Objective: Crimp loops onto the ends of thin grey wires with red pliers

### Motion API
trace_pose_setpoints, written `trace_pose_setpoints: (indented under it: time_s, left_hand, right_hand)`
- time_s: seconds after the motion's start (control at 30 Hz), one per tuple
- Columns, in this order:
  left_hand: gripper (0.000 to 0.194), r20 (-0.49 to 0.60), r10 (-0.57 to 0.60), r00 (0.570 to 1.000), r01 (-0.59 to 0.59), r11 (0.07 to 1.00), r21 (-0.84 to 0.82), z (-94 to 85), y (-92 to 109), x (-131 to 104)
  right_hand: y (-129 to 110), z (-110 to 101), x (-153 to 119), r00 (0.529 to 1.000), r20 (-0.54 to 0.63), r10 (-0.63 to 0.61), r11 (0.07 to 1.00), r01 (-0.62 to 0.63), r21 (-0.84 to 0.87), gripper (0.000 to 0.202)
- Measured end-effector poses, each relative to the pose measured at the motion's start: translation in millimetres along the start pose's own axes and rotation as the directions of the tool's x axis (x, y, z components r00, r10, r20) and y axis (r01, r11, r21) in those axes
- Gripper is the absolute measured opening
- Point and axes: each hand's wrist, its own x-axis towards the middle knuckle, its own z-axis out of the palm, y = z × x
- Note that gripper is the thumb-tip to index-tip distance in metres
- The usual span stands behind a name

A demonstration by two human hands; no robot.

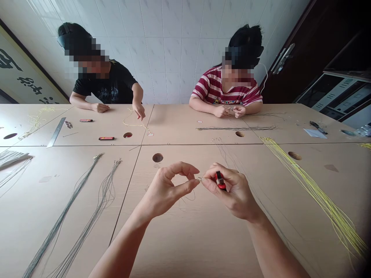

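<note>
My left hand (171, 185) is closed in a pinch, thumb and forefinger meeting at the tip of a thin cord (191, 199). Only a faint loop of that cord shows below the fingers. Just to the right, my right hand (232, 189) also has thumb and forefinger pinched at the same spot. A red lighter (222, 186) with a dark metal top is tucked in its fingers; most of its body is hidden in the palm. The tiny end between both hands is too small to make out.
Bundles of grey-green cords (71, 199) and grey cords (100, 208) lie left; yellow cords (313, 189) lie right. Across the table sit two people, one in a black shirt (116, 83), one in a striped shirt (207, 87). A ruler (56, 132) and round table hole (158, 157) also show.
</note>
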Motion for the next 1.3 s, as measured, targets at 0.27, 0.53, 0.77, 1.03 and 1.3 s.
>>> trace_pose_setpoints:
  time_s: [0.27, 0.53, 0.77, 1.03, 1.3]
  left_hand:
    - [0.010, 0.018, 0.042, 0.999, -0.042, 0.999, 0.029, 0.7, 1.3, 0.2]
    - [0.013, -0.002, 0.067, 0.998, -0.065, 0.982, 0.177, 0.9, 4.1, -0.6]
    - [0.013, 0.000, 0.050, 0.999, -0.049, 0.983, 0.176, 2.5, 4.9, 0.3]
    - [0.016, -0.011, 0.019, 1.000, -0.017, 0.985, 0.171, 3.9, 2.4, 0.1]
    - [0.008, 0.010, -0.001, 1.000, -0.001, 0.994, 0.110, -1.0, 4.1, 1.1]
  right_hand:
    - [0.6, 0.6, 0.6, 0.999, 0.036, 0.033, 0.999, -0.033, 0.000, 0.019]
    - [1.5, 1.4, 1.0, 1.000, 0.025, -0.019, 0.998, 0.021, -0.065, 0.015]
    - [3.2, 1.1, 0.6, 0.996, 0.029, -0.090, 0.982, 0.094, -0.165, 0.015]
    - [5.1, 1.7, 3.8, 0.941, 0.041, -0.335, 0.882, 0.329, -0.338, 0.025]
    - [8.4, 0.8, 0.8, 0.978, -0.015, -0.208, 0.950, 0.198, -0.241, 0.020]
